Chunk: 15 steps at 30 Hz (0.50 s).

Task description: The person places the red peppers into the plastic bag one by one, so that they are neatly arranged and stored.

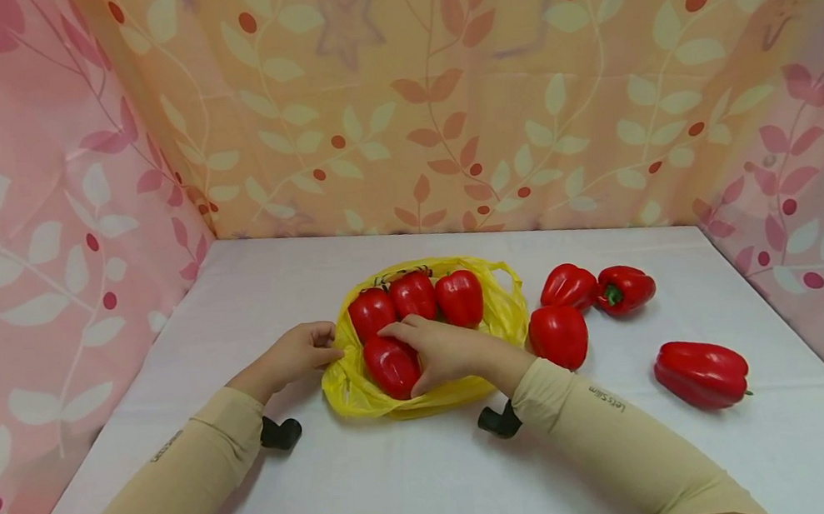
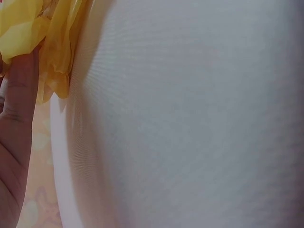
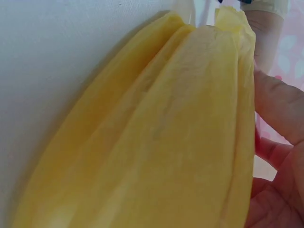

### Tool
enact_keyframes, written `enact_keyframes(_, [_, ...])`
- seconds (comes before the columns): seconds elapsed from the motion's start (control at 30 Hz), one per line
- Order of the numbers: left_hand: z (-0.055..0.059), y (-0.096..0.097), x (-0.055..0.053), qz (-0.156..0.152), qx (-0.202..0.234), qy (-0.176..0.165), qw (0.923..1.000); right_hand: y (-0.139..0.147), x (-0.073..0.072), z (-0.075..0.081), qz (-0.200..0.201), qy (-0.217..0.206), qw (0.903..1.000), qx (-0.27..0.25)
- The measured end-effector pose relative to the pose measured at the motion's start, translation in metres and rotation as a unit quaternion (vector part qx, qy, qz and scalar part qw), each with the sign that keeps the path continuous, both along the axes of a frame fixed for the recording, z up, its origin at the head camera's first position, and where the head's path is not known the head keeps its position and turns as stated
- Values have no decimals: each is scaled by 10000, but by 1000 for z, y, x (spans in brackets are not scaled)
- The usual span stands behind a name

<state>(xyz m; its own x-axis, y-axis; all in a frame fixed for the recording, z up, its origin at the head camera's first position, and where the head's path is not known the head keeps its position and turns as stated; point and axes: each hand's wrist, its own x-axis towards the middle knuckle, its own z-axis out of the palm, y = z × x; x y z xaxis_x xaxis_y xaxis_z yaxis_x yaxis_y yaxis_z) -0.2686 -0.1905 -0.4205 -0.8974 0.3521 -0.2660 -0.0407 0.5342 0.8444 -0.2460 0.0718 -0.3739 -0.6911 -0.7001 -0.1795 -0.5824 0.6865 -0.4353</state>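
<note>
A yellow plastic bag (image 1: 435,401) lies spread open on the table with several red bell peppers in it. Three of them, one being a red bell pepper (image 1: 460,299), sit along the bag's far side. My right hand (image 1: 448,352) grips another red bell pepper (image 1: 392,366) at the bag's near left, thumb and fingers round it. At the bag's left edge, my left hand (image 1: 297,354) pinches the plastic with curled fingers. The left wrist view shows the crumpled yellow plastic (image 2: 57,52) at those fingers. Yellow folds (image 3: 180,133) fill most of the right wrist view and partly hide the right hand.
Right of the bag, a red bell pepper (image 1: 559,337) stands close to its edge, with two more, including one with a green stem (image 1: 624,290), behind it. Another bell pepper (image 1: 702,374) lies farther right. Patterned cloth (image 1: 434,104) surrounds the white table (image 1: 377,495).
</note>
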Motion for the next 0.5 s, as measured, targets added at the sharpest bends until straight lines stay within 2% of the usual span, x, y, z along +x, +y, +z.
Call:
enact_keyframes(0.27, [-1, -1, -1, -13, 28, 11, 10000, -1, 1, -2, -98, -146, 9998, -1])
enact_keyframes(0.5, [3, 0, 3, 4, 37, 26, 10000, 0, 2, -1, -73, -276, 9995, 129])
